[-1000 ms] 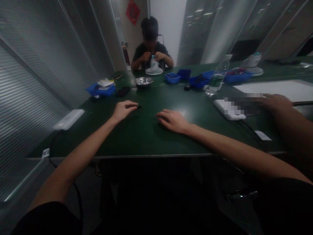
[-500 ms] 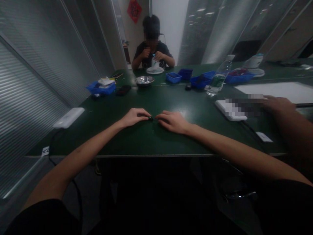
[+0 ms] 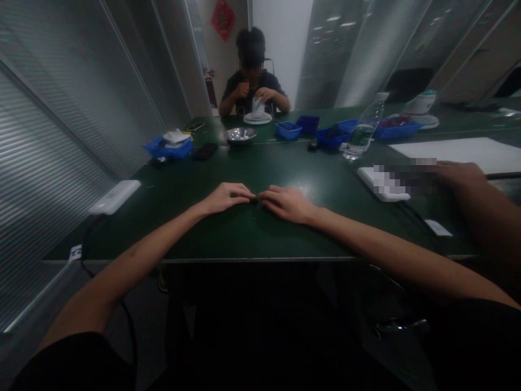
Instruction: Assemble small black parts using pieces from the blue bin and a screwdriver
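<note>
The left hand point(image 3: 223, 198) and right hand point(image 3: 287, 203) are meeting fingertip to fingertip near the front edge of the dark green tabletop point(image 3: 244, 233) — both pinching one small black part point(image 3: 253, 200). Fingers are lying nearly closed around it — its shape is too small to tell.

A dim room around our long green table point(image 3: 228, 239)

We sat between grey slatted blinds point(image 3: 61, 125); a white wall point(image 3: 280, 49) and red hanging point(image 3: 222, 19) closed the far end.

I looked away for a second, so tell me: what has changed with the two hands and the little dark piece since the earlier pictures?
The left hand carried the small dark piece rightward and nearer, until its fingertips met those of the right hand; the piece now sits pinched between both. The right hand barely moved. The table and blue bins stayed put.
</note>
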### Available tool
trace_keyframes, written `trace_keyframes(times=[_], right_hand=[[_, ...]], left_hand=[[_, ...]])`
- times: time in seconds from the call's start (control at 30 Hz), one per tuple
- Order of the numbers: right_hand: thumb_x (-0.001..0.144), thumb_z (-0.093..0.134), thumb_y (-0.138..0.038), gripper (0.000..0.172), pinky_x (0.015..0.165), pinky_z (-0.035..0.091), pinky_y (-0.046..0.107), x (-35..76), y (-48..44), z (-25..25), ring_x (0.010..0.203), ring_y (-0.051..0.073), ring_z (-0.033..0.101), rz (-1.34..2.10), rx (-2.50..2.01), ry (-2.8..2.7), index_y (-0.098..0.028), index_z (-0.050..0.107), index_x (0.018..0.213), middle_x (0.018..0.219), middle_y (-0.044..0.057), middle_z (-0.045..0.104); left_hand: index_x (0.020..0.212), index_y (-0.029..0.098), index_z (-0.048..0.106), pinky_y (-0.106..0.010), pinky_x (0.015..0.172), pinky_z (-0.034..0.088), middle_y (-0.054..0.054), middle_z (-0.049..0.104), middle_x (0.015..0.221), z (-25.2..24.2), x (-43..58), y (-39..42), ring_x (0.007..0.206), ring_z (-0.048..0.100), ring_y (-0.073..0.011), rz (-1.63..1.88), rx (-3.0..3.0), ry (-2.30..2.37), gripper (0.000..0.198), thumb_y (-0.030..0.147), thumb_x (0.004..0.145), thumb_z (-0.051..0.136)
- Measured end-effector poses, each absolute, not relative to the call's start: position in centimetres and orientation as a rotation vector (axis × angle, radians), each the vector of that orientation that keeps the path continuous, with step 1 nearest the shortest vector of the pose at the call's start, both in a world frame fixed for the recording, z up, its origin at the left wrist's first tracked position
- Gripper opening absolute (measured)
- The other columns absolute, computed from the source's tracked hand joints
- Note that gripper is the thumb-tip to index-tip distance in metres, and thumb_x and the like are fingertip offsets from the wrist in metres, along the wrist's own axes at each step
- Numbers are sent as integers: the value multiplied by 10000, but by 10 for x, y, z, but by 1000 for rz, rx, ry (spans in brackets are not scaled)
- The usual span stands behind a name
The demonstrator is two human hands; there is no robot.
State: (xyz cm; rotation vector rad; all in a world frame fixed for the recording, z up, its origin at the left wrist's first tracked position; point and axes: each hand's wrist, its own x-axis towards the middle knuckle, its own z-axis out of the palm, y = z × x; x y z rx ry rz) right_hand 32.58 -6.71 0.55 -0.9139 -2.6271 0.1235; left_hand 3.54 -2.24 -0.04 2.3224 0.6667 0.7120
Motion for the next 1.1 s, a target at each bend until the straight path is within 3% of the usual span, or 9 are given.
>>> trace_keyframes(times=[0.23, 0.4, 0.7, 1.1], right_hand=[[1130, 423, -363, 393, 738, 438, 304, 326, -67, 5, 876, 189, 629, 135, -985, -2524, -210, 618, 1435, 1217, 103, 673], [1135, 410, -373, 399, 766, 455, 315, 327, -66, 4, 906, 201, 634, 133, -987, -2477, -205, 609, 1437, 1216, 106, 672], [1125, 428, -367, 394, 708, 422, 299, 326, -67, 5, 857, 184, 622, 96, -935, -2568, -220, 620, 1435, 1184, 93, 674], [1123, 445, -363, 386, 689, 425, 304, 327, -66, 3, 834, 176, 620, 112, -920, -2534, -198, 635, 1416, 1216, 104, 670]], left_hand=[[1439, 273, 697, -393, 966, 542, -82, 749, 1153, 1, 34, -25, 1045, 696, -226, 685, 2288, 692, 436, 338, 1008, 703], [1488, 277, 655, -388, 968, 538, -75, 734, 1147, -1, 34, -23, 1037, 685, -217, 690, 2280, 682, 485, 319, 1007, 704], [1248, 262, 813, -408, 987, 540, -98, 750, 1181, -3, 32, -20, 1087, 701, -238, 810, 2347, 673, 276, 362, 1030, 677], [1155, 227, 848, -447, 1051, 535, -107, 771, 1185, 3, -26, 22, 1102, 711, -273, 1143, 2285, 1106, 322, 441, 929, 765]])
